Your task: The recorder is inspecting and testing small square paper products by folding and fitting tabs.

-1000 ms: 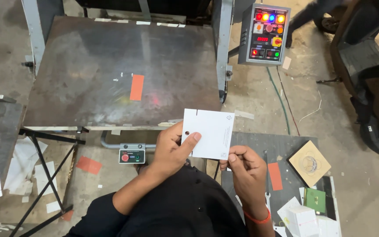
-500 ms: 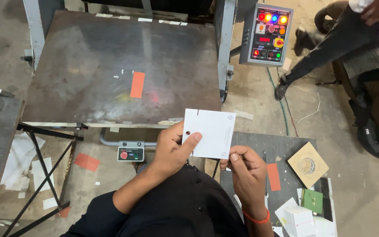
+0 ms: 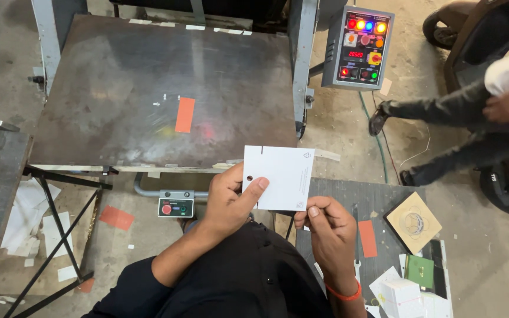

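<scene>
A white card is held up just below the middle of the frame, and it's basically a flat square sheet with a small punched hole near its left edge and a thin slot cut in at the top edge. It's pinched at the left side by the left hand, thumb laid across the front face near the hole and the other fingers tucked behind, so a proper grasp is being kept on it. The lower right corner is nipped by the right hand, fingertips curled together around that edge, with an orange band seen on the wrist lower down. Black sleeves and a dark shirt fill the bottom centre. Right behind the card, a big worn steel press table takes up the upper left and centre, with an orange strip of tape stuck on it. A small grey switch box with a red button is hung under the table's front edge, just left of the left hand. In the upper right a grey control panel is lit up with coloured lamps and buttons. Lower right, a dark side bench can be seen carrying a tan wooden square, a green card and a stack of white cards. At the far right edge another person is caught in dark trousers, well apart from the card.
</scene>
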